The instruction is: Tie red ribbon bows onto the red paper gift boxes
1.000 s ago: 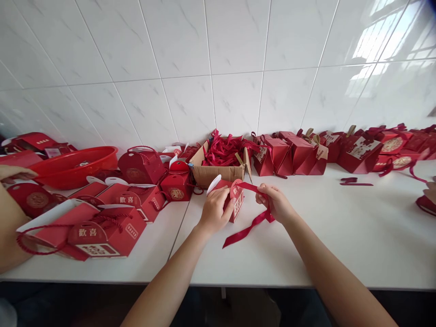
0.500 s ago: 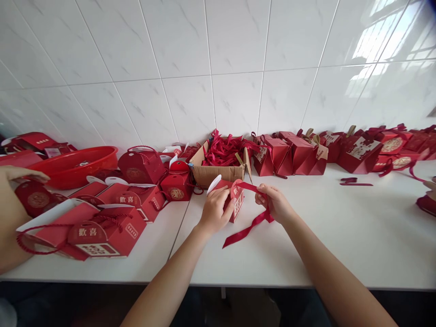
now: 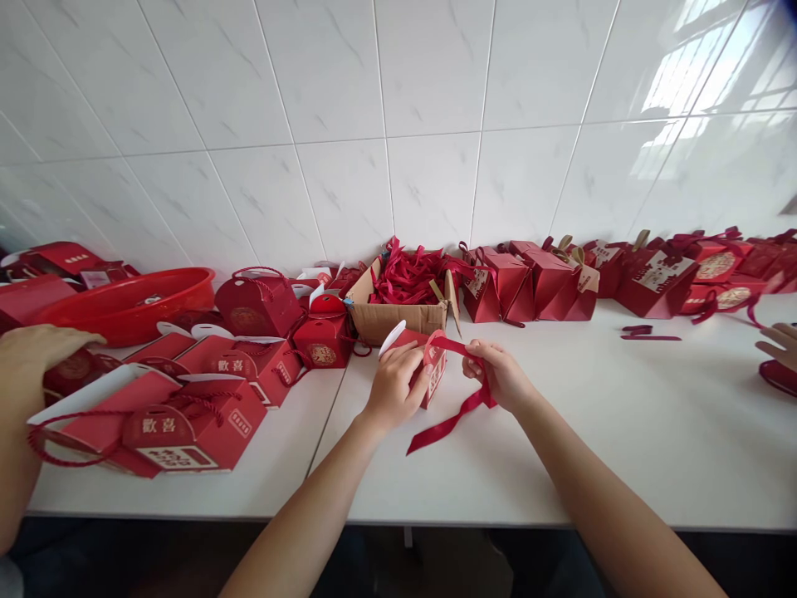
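Note:
My left hand (image 3: 393, 386) grips a small red gift box (image 3: 429, 365) with a rounded white-backed flap, standing on the white table (image 3: 623, 432) in front of me. Just right of the box, my right hand (image 3: 498, 374) pinches a dark red ribbon (image 3: 452, 419). One stretch of the ribbon runs from my fingers to the top of the box. Its other end trails down onto the table below my hands.
An open cardboard box (image 3: 398, 311) full of red ribbons sits behind the gift box. Several red gift boxes (image 3: 187, 407) lie at left beside a red plastic basin (image 3: 134, 303). More red boxes (image 3: 548, 282) line the tiled wall. Other people's hands show at the left edge (image 3: 37, 353) and right edge (image 3: 781, 340).
My right hand has shifted slightly left, closer to the box, slackening the ribbon. The other person's hand at left has moved right onto a red box there.

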The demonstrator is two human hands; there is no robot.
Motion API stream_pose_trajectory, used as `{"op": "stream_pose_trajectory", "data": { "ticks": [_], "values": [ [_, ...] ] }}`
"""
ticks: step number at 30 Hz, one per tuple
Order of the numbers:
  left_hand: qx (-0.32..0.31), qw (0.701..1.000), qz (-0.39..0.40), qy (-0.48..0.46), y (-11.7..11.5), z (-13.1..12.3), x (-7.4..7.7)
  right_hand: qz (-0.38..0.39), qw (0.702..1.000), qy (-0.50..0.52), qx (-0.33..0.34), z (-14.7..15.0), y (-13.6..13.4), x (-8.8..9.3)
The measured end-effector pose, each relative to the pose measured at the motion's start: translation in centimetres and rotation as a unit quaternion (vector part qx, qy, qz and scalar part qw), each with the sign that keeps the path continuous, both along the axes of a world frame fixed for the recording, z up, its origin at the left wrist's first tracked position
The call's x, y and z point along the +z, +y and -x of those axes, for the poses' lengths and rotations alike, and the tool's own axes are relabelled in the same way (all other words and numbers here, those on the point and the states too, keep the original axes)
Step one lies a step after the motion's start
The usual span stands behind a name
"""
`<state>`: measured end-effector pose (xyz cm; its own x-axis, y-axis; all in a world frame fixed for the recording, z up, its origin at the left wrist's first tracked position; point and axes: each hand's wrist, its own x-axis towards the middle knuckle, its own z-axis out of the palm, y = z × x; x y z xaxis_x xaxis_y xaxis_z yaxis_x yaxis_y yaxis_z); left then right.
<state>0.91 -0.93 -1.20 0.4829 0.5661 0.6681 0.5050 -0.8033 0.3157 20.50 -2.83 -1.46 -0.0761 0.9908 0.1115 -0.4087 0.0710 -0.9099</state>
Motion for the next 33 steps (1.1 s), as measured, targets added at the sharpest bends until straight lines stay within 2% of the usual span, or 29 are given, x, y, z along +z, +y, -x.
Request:
{"op": "stream_pose_trajectory", "data": {
  "ticks": [23, 33],
  "values": [
    [-0.033, 0.999, -0.003, 0.012, -0.19, 0.05, 0.19, -0.001, 1.000, -0.009, 0.019, 0.35, -0.31, 0.26],
    [-0.074, 0.997, 0.005, 0.022, -0.45, -0.06, 0.47, -0.020, 0.998, -0.052, 0.034, 0.71, -0.53, 0.32]
  ]
}}
